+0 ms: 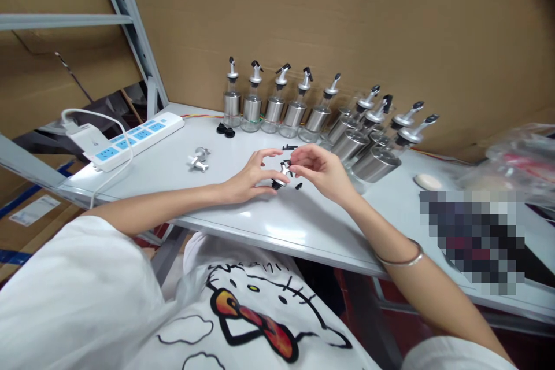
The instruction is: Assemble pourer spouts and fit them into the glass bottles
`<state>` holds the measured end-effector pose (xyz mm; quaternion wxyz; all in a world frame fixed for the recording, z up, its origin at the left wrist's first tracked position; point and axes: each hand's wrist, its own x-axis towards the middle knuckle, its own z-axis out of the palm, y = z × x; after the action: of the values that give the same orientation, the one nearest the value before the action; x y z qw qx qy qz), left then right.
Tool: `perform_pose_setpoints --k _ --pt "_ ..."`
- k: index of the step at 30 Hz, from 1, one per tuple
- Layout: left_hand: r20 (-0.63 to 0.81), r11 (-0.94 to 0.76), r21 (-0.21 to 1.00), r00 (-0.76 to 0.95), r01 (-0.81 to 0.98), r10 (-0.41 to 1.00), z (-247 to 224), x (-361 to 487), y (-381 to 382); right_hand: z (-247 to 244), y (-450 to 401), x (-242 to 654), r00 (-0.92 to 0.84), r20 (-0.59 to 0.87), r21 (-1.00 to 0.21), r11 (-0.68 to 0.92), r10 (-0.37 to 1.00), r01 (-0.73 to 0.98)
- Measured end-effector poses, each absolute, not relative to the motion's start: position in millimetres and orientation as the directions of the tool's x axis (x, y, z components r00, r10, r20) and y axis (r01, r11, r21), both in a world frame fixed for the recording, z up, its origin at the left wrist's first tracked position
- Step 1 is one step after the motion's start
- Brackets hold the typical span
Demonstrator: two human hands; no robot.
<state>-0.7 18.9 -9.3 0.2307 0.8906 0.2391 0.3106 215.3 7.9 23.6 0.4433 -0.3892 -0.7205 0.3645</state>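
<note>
A silver pourer top (284,171) with a black stopper at its lower end is between my two hands, tilted above the grey table. My left hand (255,178) has its thumb and fingers around the stopper end. My right hand (319,169) pinches a small black piece at the spout end with thumb and index finger. Just beyond my fingers lies a black lever part (289,147), and a tiny black piece (299,186) rests nearer me. Further left are loose silver pourer parts (198,159) and black stoppers (226,130).
Several glass and steel bottles (273,111) with pourers stand along the cardboard wall. A white power strip (143,137) with a plugged-in charger and cable lies left. At right are a white oval object (428,181), plastic bags and a blurred item.
</note>
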Motion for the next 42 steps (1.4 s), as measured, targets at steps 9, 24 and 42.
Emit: perform_pose_setpoints --k 9,24,42 --pt "0.412 -0.811 0.518 0.752 0.272 0.515 -7.9 -1.2 19.6 22.8 6.2 215.3 -0.272 0.229 -0.905 0.308 0.935 0.295" --pt "0.497 -0.878 0.374 0.735 0.298 0.461 -8.3 -2.0 18.0 25.6 2.3 209.4 -0.184 0.217 -0.942 0.255 0.959 0.219" --pt "0.588 -0.865 0.478 0.675 0.153 0.445 -11.3 -0.7 18.5 30.6 -0.8 207.6 -0.135 0.175 -0.977 0.189 0.975 0.101"
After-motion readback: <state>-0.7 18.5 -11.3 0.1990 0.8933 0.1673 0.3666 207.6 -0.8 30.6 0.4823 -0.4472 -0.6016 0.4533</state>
